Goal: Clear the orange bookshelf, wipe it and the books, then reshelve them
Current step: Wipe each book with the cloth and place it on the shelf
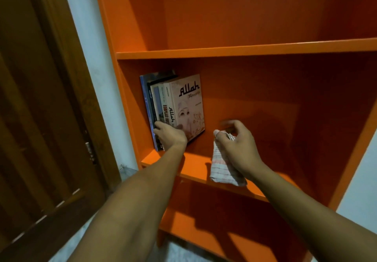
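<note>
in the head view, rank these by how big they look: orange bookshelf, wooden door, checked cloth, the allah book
1. orange bookshelf, fills most of the view
2. wooden door, large, but cut off by the frame
3. Allah book and checked cloth: look alike in size; the cloth is bunched in the right hand and nearer, so unranked

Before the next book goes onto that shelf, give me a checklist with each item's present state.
1. Books upright at the shelf's left end: ok, though the outermost book leans a little.
2. Left hand steadying the row at its base: ok.
3. Right hand free to take a book: not ok, it holds the checked cloth.
4. Room on the middle shelf right of the books: ok.
5. Shelf surface wiped: cannot tell.
6. Books left to reshelve: cannot tell, none in view off the shelf.
</note>
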{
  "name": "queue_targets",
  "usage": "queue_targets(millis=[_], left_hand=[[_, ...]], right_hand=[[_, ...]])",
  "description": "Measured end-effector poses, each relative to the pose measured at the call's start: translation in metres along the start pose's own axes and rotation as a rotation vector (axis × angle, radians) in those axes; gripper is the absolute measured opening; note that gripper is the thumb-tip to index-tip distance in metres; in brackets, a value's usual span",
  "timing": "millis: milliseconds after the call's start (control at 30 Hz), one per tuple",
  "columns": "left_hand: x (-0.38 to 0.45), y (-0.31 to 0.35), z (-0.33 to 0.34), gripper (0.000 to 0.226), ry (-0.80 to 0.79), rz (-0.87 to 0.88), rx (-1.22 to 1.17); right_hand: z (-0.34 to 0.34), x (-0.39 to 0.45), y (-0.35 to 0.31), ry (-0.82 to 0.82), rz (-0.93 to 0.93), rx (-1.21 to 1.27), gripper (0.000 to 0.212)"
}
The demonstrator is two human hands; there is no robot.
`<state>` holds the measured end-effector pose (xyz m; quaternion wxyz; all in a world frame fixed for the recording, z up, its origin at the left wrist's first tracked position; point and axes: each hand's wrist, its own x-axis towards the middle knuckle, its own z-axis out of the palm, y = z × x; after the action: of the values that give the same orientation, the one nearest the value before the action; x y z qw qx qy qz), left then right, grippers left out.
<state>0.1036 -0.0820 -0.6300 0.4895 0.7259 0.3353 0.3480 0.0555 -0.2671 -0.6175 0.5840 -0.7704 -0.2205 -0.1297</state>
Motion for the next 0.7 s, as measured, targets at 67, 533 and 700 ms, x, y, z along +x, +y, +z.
queue_targets(millis=[67, 533, 700], left_hand=[[-0.001, -0.001, -0.005, 0.063, 0.000, 0.005, -0.004], [-0.041, -0.053, -0.102, 0.020, -0.176, 0.399, 0.150], [-0.063, -0.086, -0.147, 0.016, -0.244, 0.320, 0.195]], right_hand=[[0.000, -0.004, 0.001, -0.010, 0.015, 0.010, 0.026], [0.036, -0.069, -0.030, -0.238, 0.170, 0.083, 0.030], [0.050, -0.097, -0.028, -0.313, 0.292, 0.135, 0.026]])
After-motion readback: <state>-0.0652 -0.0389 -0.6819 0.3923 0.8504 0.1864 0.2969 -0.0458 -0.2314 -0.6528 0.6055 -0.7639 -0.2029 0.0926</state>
